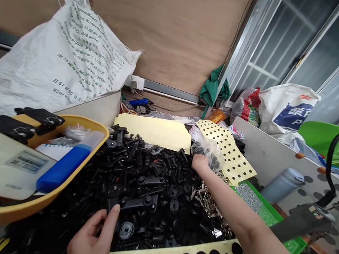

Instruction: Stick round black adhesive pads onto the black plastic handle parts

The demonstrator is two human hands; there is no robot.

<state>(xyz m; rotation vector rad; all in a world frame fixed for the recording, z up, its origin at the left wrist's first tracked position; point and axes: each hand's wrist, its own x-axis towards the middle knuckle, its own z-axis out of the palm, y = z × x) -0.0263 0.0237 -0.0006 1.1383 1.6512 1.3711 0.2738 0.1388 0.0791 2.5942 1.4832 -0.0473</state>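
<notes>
My left hand (97,229) is at the lower middle, thumb and fingers closed on the end of a black plastic bracket arm (137,204) with a round knob. Under it spreads a big heap of black plastic parts (152,171), among them discs and short arms. My right hand (200,162) reaches to the far right of the heap, against a clear plastic bag (213,154) with dark pieces inside. Its fingers are hidden from view, so their grip does not show. Small metal clips (207,201) lie below my right forearm.
A yellow tub (101,129) stands left. Pale yellow sheets (155,132) lie behind the heap, and a dotted sticker sheet (233,155) lies right. A green tray (273,214) of small clear pieces, a grey power screwdriver (297,224) and a bluish bottle (282,184) are at right.
</notes>
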